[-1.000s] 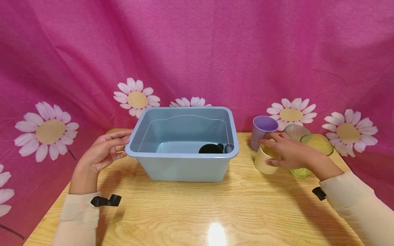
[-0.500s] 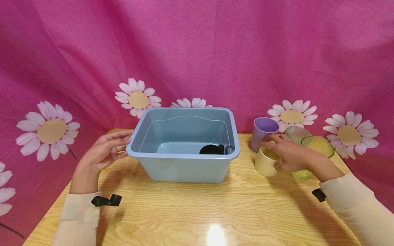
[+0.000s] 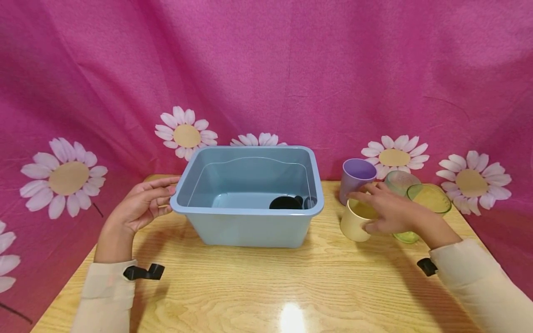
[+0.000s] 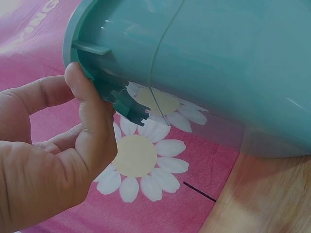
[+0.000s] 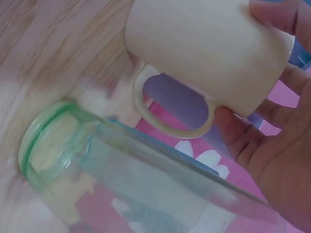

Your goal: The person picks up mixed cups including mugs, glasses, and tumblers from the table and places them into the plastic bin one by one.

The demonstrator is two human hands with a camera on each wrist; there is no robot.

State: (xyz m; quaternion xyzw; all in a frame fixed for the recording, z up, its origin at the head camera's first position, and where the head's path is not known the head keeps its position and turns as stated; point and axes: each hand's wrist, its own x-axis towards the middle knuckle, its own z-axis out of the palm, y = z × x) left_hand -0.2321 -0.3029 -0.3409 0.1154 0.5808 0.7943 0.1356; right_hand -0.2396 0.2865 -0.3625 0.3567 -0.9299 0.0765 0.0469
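In the head view my left hand (image 3: 139, 203) is at the left end of a blue-grey plastic tub (image 3: 250, 229). Its thumb and fingers pinch the rim, as the left wrist view shows under the tub's lip (image 4: 73, 41). My right hand (image 3: 393, 210) grips a cream mug (image 3: 354, 225) from above near its rim, thumb on the near side. The mug's handle (image 5: 177, 131) points away from the palm in the right wrist view. Right behind the mug stands a purple cup (image 3: 358, 173). Inside the tub lies a black mug (image 3: 285, 202), partly hidden by the front wall.
Beside and under my right hand stand a clear greenish glass (image 3: 401, 180) and a yellow-green glass (image 3: 433, 196), close to the mug. The wooden table (image 3: 233, 291) ends at a pink flowered cloth (image 3: 266, 69) behind and at both sides.
My right hand closes round the cream mug and shifts it slightly left and toward me. The left hand and the tub stay in place.
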